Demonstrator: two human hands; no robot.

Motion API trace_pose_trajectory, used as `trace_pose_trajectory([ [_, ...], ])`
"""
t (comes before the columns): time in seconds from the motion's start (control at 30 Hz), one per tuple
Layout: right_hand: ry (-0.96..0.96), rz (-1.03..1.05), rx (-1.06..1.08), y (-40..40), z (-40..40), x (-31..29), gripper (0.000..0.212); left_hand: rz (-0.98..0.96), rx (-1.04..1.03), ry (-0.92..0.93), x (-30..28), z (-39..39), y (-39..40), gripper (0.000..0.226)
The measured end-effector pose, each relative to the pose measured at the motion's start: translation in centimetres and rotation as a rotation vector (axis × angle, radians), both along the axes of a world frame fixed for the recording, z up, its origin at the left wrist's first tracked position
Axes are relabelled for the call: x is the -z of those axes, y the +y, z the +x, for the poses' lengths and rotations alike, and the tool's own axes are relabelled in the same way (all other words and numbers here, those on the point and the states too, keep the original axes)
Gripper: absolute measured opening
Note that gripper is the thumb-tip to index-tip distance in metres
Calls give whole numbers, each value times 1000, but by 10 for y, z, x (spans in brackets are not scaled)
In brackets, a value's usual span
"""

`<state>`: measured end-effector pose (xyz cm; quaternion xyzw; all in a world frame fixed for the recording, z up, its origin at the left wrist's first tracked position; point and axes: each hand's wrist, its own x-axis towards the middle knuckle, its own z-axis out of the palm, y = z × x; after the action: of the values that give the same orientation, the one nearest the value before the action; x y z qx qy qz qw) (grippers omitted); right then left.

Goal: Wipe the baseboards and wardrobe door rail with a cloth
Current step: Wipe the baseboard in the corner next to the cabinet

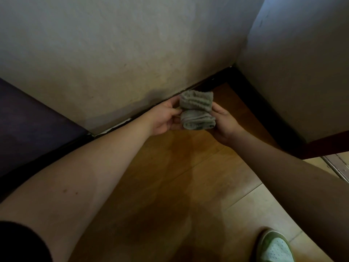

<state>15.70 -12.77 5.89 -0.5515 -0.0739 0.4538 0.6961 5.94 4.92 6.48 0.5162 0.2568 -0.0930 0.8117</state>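
A folded grey cloth (196,110) is held up between both hands above the wooden floor, close to the room corner. My left hand (165,118) pinches its left edge with thumb and fingers. My right hand (224,123) grips its right side from below. A dark baseboard (264,103) runs along the foot of the right wall, and another dark baseboard strip (139,115) runs under the left wall, just behind my left hand. The cloth touches neither baseboard.
A dark purple piece of furniture (32,127) stands against the wall on the left. A metal floor rail (338,167) shows at the right edge. My green slipper (273,246) rests on the pale floor at the lower right.
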Motion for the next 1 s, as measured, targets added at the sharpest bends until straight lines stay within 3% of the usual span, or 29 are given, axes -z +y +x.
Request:
trace_pose_trajectory([
  [0.13,23,-8,2,2,0,1,28,-9,-63,6,1,3,-2,53],
  [0.27,121,-53,-14,0,3,6,45,0,-80,18,5,0,2,42],
  [0.4,-51,-195,-90,1,7,5,56,162,-4,42,6,-2,5,40],
  [0.5,-230,-197,-86,1,7,10,31,334,54,-7,6,-2,-1,20],
  [0.57,-243,-121,-56,0,9,16,7,392,46,-47,7,-1,-2,16],
  [0.6,-211,-82,-28,0,9,16,8,403,43,-68,7,0,-1,18],
  [0.67,-91,-36,29,-1,9,16,35,394,50,-111,5,3,-1,28],
  [0.73,-23,-65,-28,-4,8,15,48,365,57,-122,3,5,-1,36],
  [0.83,-77,-149,-221,-8,7,13,40,381,2,-97,2,7,-3,42],
  [0.93,-159,-173,-181,-8,6,8,34,418,-81,-34,4,9,-2,42],
  [1.0,-226,-177,-135,-6,6,5,30,413,-11,22,4,10,-4,47],
])
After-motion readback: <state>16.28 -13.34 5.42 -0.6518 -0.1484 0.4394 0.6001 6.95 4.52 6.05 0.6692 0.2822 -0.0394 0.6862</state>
